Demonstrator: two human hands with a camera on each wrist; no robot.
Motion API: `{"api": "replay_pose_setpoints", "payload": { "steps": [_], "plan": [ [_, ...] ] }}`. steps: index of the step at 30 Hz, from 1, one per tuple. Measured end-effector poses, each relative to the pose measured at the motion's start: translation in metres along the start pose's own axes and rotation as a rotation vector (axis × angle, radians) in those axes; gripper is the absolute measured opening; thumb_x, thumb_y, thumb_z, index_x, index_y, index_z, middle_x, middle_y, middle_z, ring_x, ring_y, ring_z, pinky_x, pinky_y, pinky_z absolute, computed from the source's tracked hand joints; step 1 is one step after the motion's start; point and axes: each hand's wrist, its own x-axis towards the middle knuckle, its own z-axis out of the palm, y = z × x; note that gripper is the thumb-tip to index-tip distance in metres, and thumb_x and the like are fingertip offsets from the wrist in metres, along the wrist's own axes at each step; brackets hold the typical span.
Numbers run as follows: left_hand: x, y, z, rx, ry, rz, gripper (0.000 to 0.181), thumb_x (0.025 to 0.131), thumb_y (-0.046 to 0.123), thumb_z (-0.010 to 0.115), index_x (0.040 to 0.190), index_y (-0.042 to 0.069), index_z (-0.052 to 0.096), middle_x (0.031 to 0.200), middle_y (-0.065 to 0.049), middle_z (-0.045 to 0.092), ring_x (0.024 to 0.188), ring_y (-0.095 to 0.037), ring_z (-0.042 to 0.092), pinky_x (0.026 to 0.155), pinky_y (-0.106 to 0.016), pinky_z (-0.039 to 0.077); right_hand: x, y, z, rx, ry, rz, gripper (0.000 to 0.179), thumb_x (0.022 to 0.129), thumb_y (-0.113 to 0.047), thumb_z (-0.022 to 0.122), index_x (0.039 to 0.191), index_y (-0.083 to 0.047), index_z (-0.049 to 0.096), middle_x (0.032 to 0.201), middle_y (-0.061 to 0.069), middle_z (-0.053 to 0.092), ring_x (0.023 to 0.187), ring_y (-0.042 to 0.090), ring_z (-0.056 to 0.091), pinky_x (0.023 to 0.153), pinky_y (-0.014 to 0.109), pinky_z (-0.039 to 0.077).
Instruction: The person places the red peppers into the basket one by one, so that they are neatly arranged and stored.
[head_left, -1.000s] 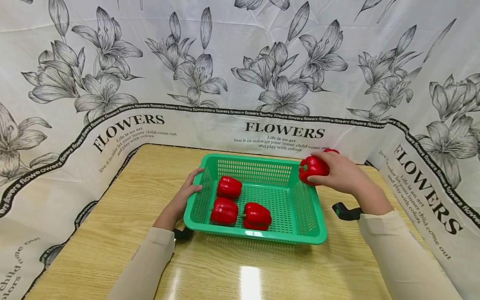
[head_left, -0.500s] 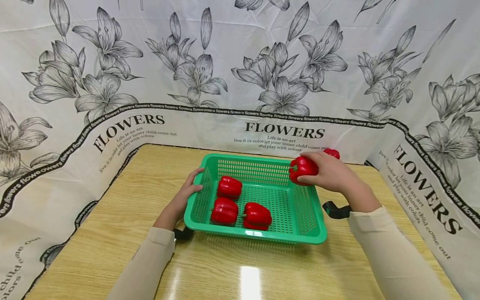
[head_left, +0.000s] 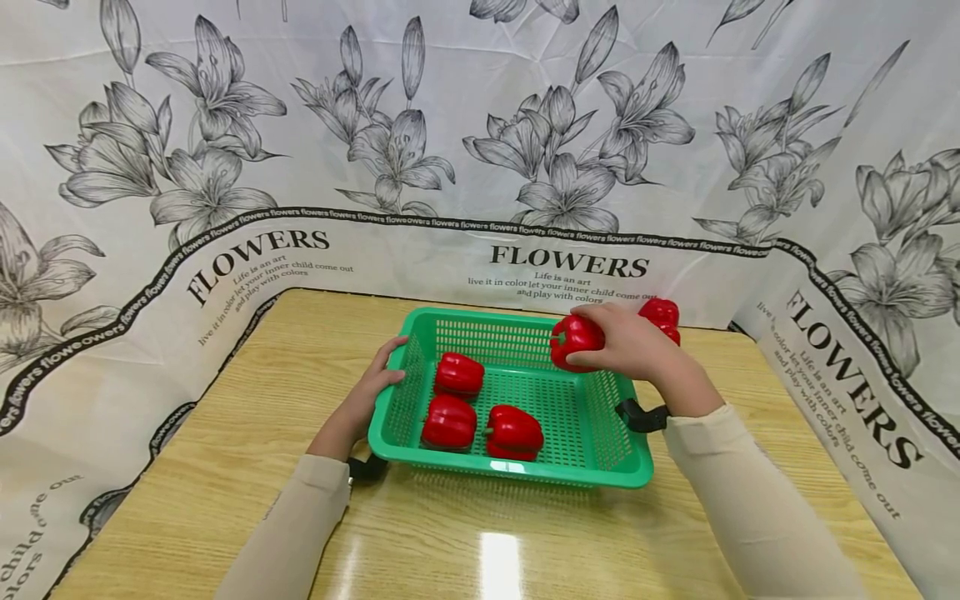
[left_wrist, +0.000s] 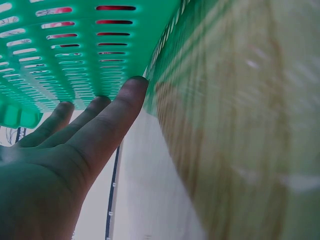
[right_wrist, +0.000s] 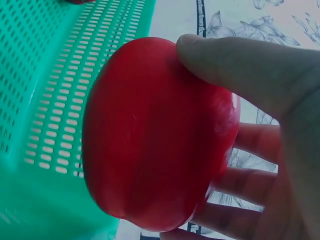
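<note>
In the head view, my right hand [head_left: 630,342] holds a red bell pepper [head_left: 576,343] over the back right part of a green plastic basket [head_left: 517,472]. The right wrist view shows the thumb on one side of this bell pepper [right_wrist: 155,135] and the fingers round its far side. At the basket's left end, my left hand [head_left: 366,396] holds the rim from outside. Its fingers [left_wrist: 115,125] lie against the slotted outer wall [left_wrist: 107,45] in the left wrist view. Three red bell peppers, one at the back [head_left: 459,374], one in front [head_left: 448,422] and one rightward [head_left: 514,432], lie inside.
More red bell pepper [head_left: 660,313] shows beyond the right hand at the table's back right, partly hidden. The light wooden table [head_left: 420,542] ends at a white floral cloth [head_left: 420,258], which stands behind it and along both sides.
My right hand has moved left with the bell pepper, from the basket's right rim to farther over the basket. More red behind that hand has come into view. The left hand stays put.
</note>
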Motion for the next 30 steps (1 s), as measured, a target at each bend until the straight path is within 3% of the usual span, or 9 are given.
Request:
{"api": "replay_pose_setpoints", "payload": {
  "steps": [10,20,30],
  "plan": [
    [0.0,-0.002,-0.001,0.002,0.011,-0.023,0.062,0.097,0.028,0.041,0.152,0.038,0.016,0.155,-0.014,0.018,0.127,-0.045,0.04,0.085,-0.047,0.051,0.016,-0.009,0.015,0.025,-0.025,0.002,0.064,0.08,-0.043,0.073,0.133,-0.014,0.054,0.116,0.011,0.062,0.104,0.028,0.058,0.083,0.046,0.053],
    [0.001,-0.001,-0.001,0.002,0.016,-0.012,0.061,0.097,0.027,0.041,0.152,0.037,0.016,0.155,-0.014,0.017,0.128,-0.046,0.039,0.086,-0.047,0.051,0.027,-0.017,0.026,0.053,-0.059,0.003,0.068,0.08,-0.042,0.073,0.136,-0.011,0.051,0.119,0.013,0.061,0.105,0.03,0.058,0.085,0.046,0.052],
    [0.002,-0.001,0.0,-0.006,0.017,-0.005,0.062,0.096,0.025,0.041,0.152,0.035,0.016,0.155,-0.014,0.017,0.128,-0.045,0.039,0.086,-0.045,0.05,0.035,-0.022,0.038,0.072,-0.035,-0.007,0.064,0.08,-0.044,0.073,0.131,-0.01,0.054,0.119,0.01,0.063,0.104,0.027,0.059,0.086,0.044,0.052]
  ]
}}
